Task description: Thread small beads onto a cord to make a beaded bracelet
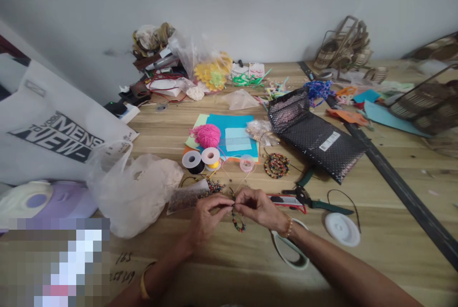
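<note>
My left hand (pixel 213 212) and my right hand (pixel 256 206) meet fingertip to fingertip over the table, both pinched. Between them is the end of a beaded string (pixel 239 225), whose multicoloured beads hang in a small loop below the fingers. Which part of the cord each hand pinches is too small to make out. Left of my left hand lies a clear bag of small beads (pixel 188 197), with loose beads (pixel 215 185) spilling from its mouth. A coiled bead strand (pixel 276 165) rests beyond my right hand.
A utility knife (pixel 286 200), green-handled pruning shears (pixel 304 195) and pale-handled scissors (pixel 291 254) lie by my right forearm. Thread spools (pixel 193 161) and pink yarn (pixel 207 135) stand ahead. A white plastic bag (pixel 139 192) is at left, a black bubble mailer (pixel 318 137) at right.
</note>
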Tool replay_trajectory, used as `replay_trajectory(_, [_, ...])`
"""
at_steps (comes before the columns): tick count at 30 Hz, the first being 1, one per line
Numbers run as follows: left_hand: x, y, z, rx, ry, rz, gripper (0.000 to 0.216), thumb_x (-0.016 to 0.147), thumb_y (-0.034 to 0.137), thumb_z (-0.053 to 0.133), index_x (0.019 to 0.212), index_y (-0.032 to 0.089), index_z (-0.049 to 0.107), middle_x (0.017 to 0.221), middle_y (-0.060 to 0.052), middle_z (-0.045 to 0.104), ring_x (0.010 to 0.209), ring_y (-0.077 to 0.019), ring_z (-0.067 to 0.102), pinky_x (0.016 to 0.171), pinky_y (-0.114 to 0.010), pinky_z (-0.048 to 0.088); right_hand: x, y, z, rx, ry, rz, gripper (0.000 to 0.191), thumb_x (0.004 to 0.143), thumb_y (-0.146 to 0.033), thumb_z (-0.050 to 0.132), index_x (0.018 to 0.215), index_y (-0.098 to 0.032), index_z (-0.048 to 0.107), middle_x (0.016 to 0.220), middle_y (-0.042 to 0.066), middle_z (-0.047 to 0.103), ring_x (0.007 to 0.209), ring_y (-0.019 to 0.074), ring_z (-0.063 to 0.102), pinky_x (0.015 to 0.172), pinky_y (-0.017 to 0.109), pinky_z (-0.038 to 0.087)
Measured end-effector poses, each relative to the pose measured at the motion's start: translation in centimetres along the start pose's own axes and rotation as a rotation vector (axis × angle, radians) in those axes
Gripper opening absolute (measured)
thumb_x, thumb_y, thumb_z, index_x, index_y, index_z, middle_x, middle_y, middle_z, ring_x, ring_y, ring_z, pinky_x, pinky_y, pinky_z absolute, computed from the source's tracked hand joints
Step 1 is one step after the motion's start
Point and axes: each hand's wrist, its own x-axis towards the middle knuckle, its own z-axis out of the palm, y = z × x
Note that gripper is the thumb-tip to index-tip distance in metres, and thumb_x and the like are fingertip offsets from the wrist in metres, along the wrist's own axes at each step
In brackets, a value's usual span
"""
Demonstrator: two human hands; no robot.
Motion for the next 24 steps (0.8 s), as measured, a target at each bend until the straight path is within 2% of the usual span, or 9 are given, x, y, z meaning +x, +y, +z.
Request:
replay_trajectory(10, [-0.1, -0.3, 0.1, 0.081, 0.001, 0.097, 0.01, 0.08, 0.016, 0.061, 0.075, 0.017, 0.071, 0.073, -0.006, 0.072, 0.069, -0.0165, 0.066, 0.067, -0.025, 0.051, 0.0, 0.0, 0.0, 0.003, -0.008, -0.008, 0.038, 0.079, -0.049, 0.062, 0.074, -0.013, 0.055, 0.059, -0.003, 0.046, 0.052, 0.0073, 0.038, 0.05, 0.021, 0.03])
replay_trajectory(17, [-0.3, 0.1, 0.4, 0.1, -0.039, 0.163, 0.009, 0.081, 0.017, 0.06, 0.074, 0.017, 0.066, 0.072, -0.006, 0.067, 0.069, -0.0157, 0.062, 0.066, -0.025, 0.048, -0.1, -0.8, -0.1, -0.014, 0.018, -0.027, 0.036, 0.08, -0.047, 0.064, 0.088, -0.013, 0.056, 0.062, -0.004, 0.045, 0.052, 0.0067, 0.035, 0.048, 0.02, 0.028])
replay_trajectory(24, [-0.1, 1.6, -0.1, 0.01, 0.016, 0.099, 0.011, 0.081, 0.018, 0.061, 0.07, 0.015, 0.065, 0.068, -0.003, 0.063, 0.066, -0.0139, 0.058, 0.065, -0.023, 0.044, -0.2, -0.5, 0.0, -0.003, -0.058, -0.038, 0.036, 0.081, -0.048, 0.061, 0.078, -0.012, 0.056, 0.059, -0.004, 0.043, 0.05, 0.0062, 0.034, 0.047, 0.02, 0.026])
